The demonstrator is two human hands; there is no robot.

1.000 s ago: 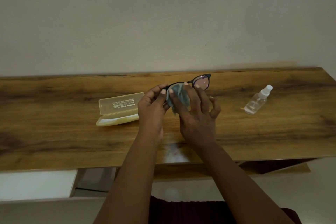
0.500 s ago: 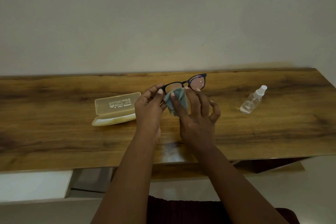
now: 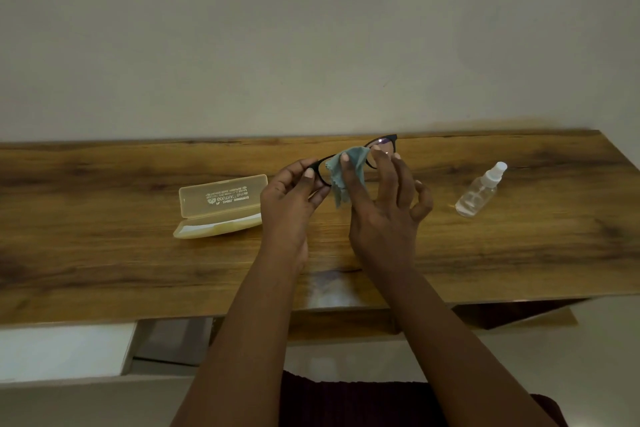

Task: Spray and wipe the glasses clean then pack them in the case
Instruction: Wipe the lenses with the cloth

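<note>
The black-framed glasses (image 3: 379,149) have risen toward 12 o'clock since a moment ago, the teal cloth (image 3: 349,170) now draped over the bridge. The left hand (image 3: 289,204) pinches the frame's left end; the right hand (image 3: 384,208) pinches the crinkled cloth against a lens. On the wood-grain surface (image 3: 104,253), an open translucent yellow case (image 3: 220,206) lies at 9 o'clock, a clear spray bottle (image 3: 479,191) at 3 o'clock.

- The left hand (image 3: 289,204) pinches the glasses (image 3: 349,159) at their left end; the right hand (image 3: 384,215) presses a blue-green cloth (image 3: 349,170) onto a lens
- On the table (image 3: 104,253): an open yellow case (image 3: 221,206) to the left; a clear spray bottle (image 3: 479,191) to the right
</note>
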